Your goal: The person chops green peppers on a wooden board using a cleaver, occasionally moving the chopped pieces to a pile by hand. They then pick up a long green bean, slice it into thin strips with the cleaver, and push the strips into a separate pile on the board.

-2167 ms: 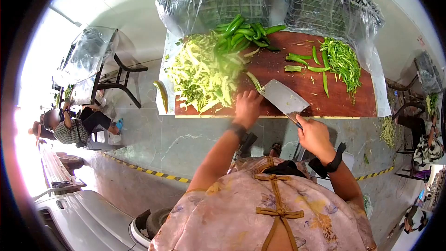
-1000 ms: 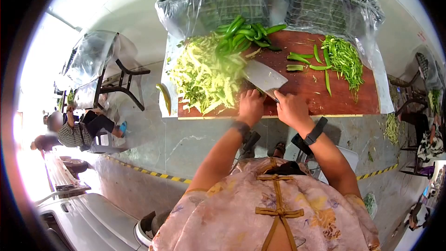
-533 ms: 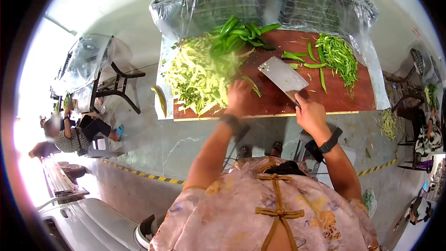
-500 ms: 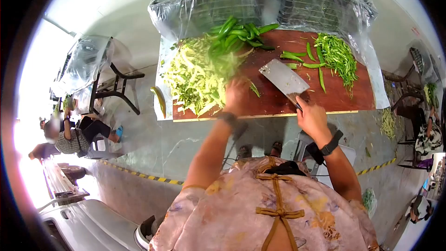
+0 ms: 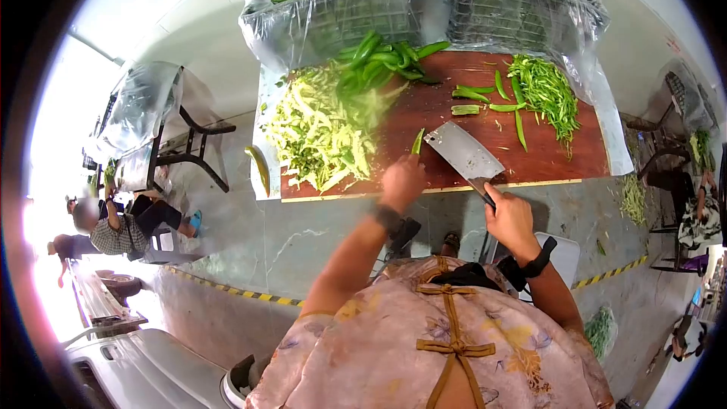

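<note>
My right hand point(image 5: 511, 220) is wrapped round the handle of a cleaver point(image 5: 463, 153), whose broad blade lies over the reddish-brown board point(image 5: 409, 117). Left of the blade, my left hand point(image 5: 403, 182) pinches the lower end of a small green pepper piece point(image 5: 418, 141). A pale heap of cut pepper cores point(image 5: 318, 132) covers the board's left side. Whole green peppers point(image 5: 390, 58) are piled at the back. Right of them are several pepper pieces point(image 5: 475, 95) and a mound of shredded green pepper point(image 5: 547, 95).
Behind the board stand a plastic-lined crate of green peppers point(image 5: 341, 11) and another lined crate point(image 5: 522, 19). A yellowish pepper point(image 5: 259, 167) lies at the left edge. A seated person point(image 5: 121, 227) is at far left; other people are at far right.
My left hand has moved right and toward me, off the pale heap's edge, and now has hold of the small green piece. The cleaver has shifted slightly toward me.
</note>
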Demonstrator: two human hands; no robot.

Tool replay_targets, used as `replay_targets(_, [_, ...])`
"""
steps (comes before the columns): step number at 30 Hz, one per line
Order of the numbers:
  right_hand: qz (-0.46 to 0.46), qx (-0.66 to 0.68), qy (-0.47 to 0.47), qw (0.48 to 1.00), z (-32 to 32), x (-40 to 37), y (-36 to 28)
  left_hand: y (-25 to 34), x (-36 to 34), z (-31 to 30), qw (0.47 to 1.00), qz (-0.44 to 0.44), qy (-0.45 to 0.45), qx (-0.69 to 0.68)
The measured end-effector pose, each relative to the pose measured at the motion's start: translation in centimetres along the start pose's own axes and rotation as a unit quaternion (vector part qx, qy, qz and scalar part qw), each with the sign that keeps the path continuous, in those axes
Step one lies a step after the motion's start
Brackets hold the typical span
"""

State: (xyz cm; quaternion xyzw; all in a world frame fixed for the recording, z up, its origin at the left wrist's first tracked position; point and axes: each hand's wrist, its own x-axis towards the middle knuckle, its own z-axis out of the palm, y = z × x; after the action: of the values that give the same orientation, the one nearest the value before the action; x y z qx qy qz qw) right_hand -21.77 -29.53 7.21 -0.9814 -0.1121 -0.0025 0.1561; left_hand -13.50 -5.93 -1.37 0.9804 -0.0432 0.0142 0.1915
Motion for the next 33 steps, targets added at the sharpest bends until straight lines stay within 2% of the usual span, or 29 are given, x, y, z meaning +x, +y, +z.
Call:
replay_targets(2, [-0.009, 0.008, 0.013, 1.000, 0.1, 0.0, -0.2, -0.3, -0.5, 0.6, 0.996, 0.086, -0.002, 0.039])
replay_targets(4, [-0.016, 0.015, 0.025, 0.999, 0.1, -0.3, -0.5, -0.2, -0.9, 0.6, 0.997, 0.072, 0.014, 0.038])
replay_targets(9, [-0.018, 0.011, -0.025, 0.999, -0.7, -0.7, -1.6, 0.1, -1.5, 1.2, 0.998, 0.052, 0.025, 0.036])
replay_targets(11, [-0.021, 0.009, -0.036, 0.999, -0.9, -0.5, -2.1, 0.3, -1.8, 0.9, 0.994, 0.079, 0.077, 0.015])
replay_targets(17, [-0.024, 0.007, -0.059, 0.998, -1.5, -0.2, -3.0, 0.0, -1.9, 0.9, 0.989, 0.096, 0.113, -0.001])
replay_targets(28, [-0.040, 0.005, -0.066, 0.997, -0.7, 0.7, -3.3, -0.7, -1.5, 0.2, 0.987, 0.131, 0.083, -0.049])
replay_targets(30, [-0.053, -0.026, -0.051, 0.997, 0.6, 1.5, -3.2, -0.9, -1.2, 0.3, 0.985, 0.138, 0.089, -0.052])
replay_targets(31, [-0.081, -0.004, -0.002, 0.997, 1.6, 2.3, -3.0, -0.8, -1.1, 0.3, 0.986, 0.139, 0.082, -0.037])
replay_targets(33, [-0.076, -0.009, 0.013, 0.997, 4.0, 4.7, -2.9, -0.6, -1.0, -0.1, 0.987, 0.141, 0.071, -0.022])
